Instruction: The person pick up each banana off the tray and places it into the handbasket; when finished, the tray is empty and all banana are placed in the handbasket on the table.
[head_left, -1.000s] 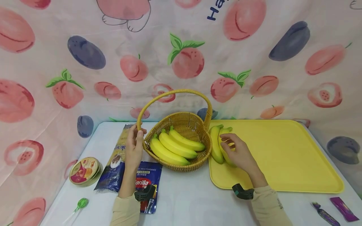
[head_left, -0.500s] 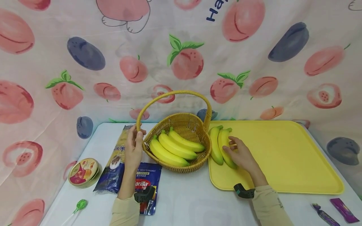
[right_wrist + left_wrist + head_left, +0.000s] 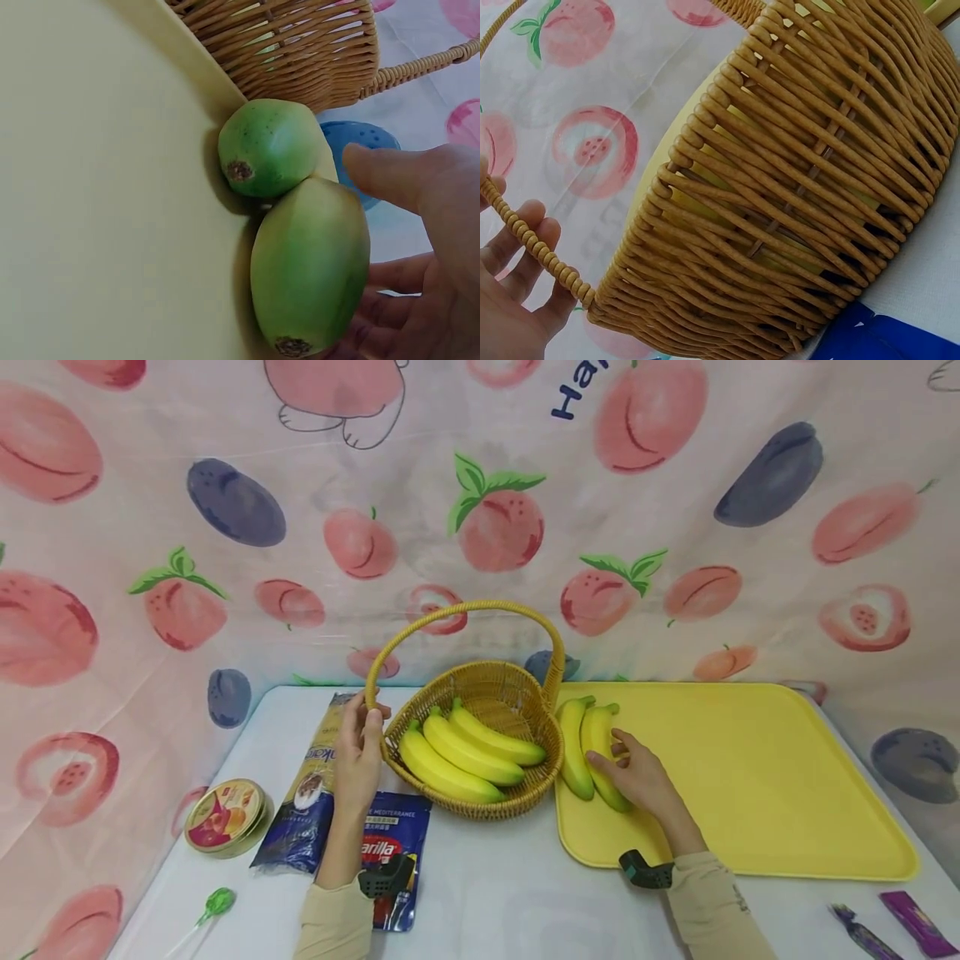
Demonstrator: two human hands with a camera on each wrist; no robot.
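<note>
A yellow wicker basket (image 3: pixel 480 806) stands tilted in the middle, holding a banana (image 3: pixel 438 768), a second banana (image 3: pixel 472 750) and a third banana (image 3: pixel 502 739). My left hand (image 3: pixel 358 760) holds the foot of the basket's handle (image 3: pixel 536 244), fingers wrapped behind it. To the right, two bananas lie side by side on the yellow tray (image 3: pixel 765 777): a left banana (image 3: pixel 573 747) and a right banana (image 3: pixel 600 752). My right hand (image 3: pixel 633 772) is around the right banana, thumb over it and fingers along its far side. In the right wrist view the thumb stands off the peel.
Left of the basket lie a pasta bag (image 3: pixel 303 802), a blue Barilla pouch (image 3: pixel 393 835), a round tin (image 3: pixel 228 818) and a green lollipop (image 3: pixel 217 902). Two wrapped sweets, one a purple packet (image 3: pixel 918 922), lie at the front right. A fruit-print cloth (image 3: pixel 480 443) hangs behind.
My right hand has drawn back to the right, uncovering more of the right banana, which has stayed in place. My left hand has kept its hold on the handle.
</note>
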